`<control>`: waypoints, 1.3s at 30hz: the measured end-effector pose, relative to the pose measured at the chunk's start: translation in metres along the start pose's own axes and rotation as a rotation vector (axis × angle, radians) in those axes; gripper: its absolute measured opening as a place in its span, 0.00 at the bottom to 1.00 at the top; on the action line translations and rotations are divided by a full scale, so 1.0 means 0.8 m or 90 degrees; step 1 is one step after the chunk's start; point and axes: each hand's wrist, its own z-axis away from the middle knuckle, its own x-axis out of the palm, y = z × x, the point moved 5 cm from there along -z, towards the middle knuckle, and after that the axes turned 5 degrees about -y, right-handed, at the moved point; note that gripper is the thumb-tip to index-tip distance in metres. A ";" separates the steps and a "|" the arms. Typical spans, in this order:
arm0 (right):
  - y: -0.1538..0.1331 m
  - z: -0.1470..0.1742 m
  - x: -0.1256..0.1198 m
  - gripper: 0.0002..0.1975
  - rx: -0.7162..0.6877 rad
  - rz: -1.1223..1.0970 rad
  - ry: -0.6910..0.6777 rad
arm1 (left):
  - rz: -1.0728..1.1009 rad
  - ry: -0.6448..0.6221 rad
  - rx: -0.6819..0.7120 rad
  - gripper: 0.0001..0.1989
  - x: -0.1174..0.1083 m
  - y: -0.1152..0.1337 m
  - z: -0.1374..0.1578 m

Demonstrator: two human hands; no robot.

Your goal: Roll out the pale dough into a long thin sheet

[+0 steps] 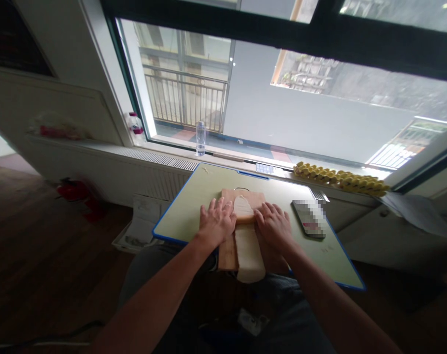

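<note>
A long strip of pale dough (250, 253) runs down a wooden board (227, 253), its near end hanging over the board's front edge. Across the dough lies a wooden rolling pin (245, 220), only its middle showing between my hands. My left hand (218, 221) rests palm down over the pin's left end, fingers stretched forward and spread. Over the right end lies my right hand (274, 223), also flat with fingers extended. Beyond the pin, the dough's far end (241, 204) is rounded. Both pin ends are hidden under my palms.
The board sits on a blue-edged green table (182, 204). A phone-like flat object (309, 219), partly blurred, lies at right. On the windowsill stand a water bottle (200, 139), another bottle (135, 129) and yellow egg trays (337, 178). A red fire extinguisher (77, 191) is at left.
</note>
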 end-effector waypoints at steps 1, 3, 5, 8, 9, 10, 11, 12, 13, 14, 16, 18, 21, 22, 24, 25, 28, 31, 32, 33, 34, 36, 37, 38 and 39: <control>-0.003 -0.007 -0.002 0.29 -0.006 0.007 -0.002 | -0.003 0.001 -0.002 0.29 -0.001 -0.002 -0.007; -0.008 -0.023 -0.006 0.28 -0.015 0.024 -0.005 | -0.010 0.007 -0.008 0.28 -0.003 -0.007 -0.022; -0.012 -0.039 -0.008 0.27 -0.011 0.034 -0.006 | -0.011 0.005 -0.019 0.28 -0.004 -0.014 -0.038; -0.014 -0.066 -0.007 0.28 0.014 0.010 -0.019 | -0.003 -0.019 -0.033 0.29 -0.004 -0.023 -0.058; -0.014 -0.075 -0.006 0.28 0.022 -0.008 -0.025 | -0.002 -0.029 -0.038 0.29 -0.004 -0.025 -0.064; -0.014 -0.084 -0.005 0.29 0.028 -0.027 -0.032 | -0.001 -0.039 -0.043 0.29 -0.003 -0.028 -0.069; -0.014 -0.093 -0.004 0.29 0.033 -0.046 -0.040 | -0.001 -0.049 -0.048 0.29 -0.003 -0.030 -0.074; -0.013 -0.101 -0.002 0.30 0.037 -0.062 -0.048 | -0.001 -0.059 -0.052 0.30 -0.002 -0.033 -0.079; -0.013 -0.108 -0.001 0.31 0.042 -0.074 -0.057 | -0.001 -0.068 -0.056 0.30 -0.002 -0.035 -0.083; -0.014 -0.115 0.000 0.32 0.044 -0.082 -0.066 | 0.001 -0.075 -0.060 0.30 -0.001 -0.038 -0.087; -0.014 -0.126 0.002 0.33 0.048 -0.088 -0.082 | 0.009 -0.088 -0.071 0.30 0.001 -0.042 -0.094; -0.015 -0.132 0.004 0.35 0.050 -0.086 -0.093 | 0.018 -0.096 -0.080 0.30 0.003 -0.046 -0.099; -0.014 -0.132 0.005 0.35 0.049 -0.081 -0.099 | 0.025 -0.098 -0.079 0.31 0.003 -0.045 -0.098; -0.014 -0.128 0.005 0.34 0.047 -0.076 -0.099 | 0.025 -0.094 -0.073 0.31 0.002 -0.042 -0.095; -0.013 -0.117 0.003 0.33 0.039 -0.057 -0.090 | 0.019 -0.079 -0.055 0.31 0.000 -0.035 -0.084; -0.012 -0.109 0.002 0.32 0.031 -0.044 -0.084 | 0.015 -0.068 -0.044 0.31 -0.001 -0.030 -0.076; -0.010 -0.079 -0.002 0.30 0.000 0.007 -0.069 | 0.004 -0.026 -0.015 0.30 -0.002 -0.016 -0.049; -0.004 -0.047 -0.004 0.31 -0.034 0.070 -0.080 | 0.004 -0.002 0.007 0.29 0.001 -0.006 -0.023; -0.002 -0.038 -0.004 0.31 -0.050 0.088 -0.085 | 0.006 0.002 0.014 0.29 0.002 -0.005 -0.017; -0.001 -0.030 -0.005 0.31 -0.074 0.106 -0.089 | 0.006 0.005 0.020 0.28 0.003 -0.004 -0.014; 0.001 -0.024 -0.005 0.30 -0.093 0.119 -0.089 | 0.005 0.007 0.027 0.28 0.004 -0.004 -0.013; 0.003 -0.016 -0.006 0.29 -0.120 0.132 -0.091 | -0.004 0.012 0.039 0.28 0.004 -0.005 -0.019; 0.003 -0.015 -0.006 0.29 -0.124 0.132 -0.094 | -0.008 0.014 0.044 0.28 0.004 -0.006 -0.025; 0.004 -0.016 -0.005 0.29 -0.125 0.126 -0.100 | -0.012 0.014 0.048 0.28 0.003 -0.007 -0.033; 0.005 -0.018 -0.003 0.29 -0.120 0.115 -0.107 | -0.014 0.010 0.052 0.28 0.003 -0.008 -0.042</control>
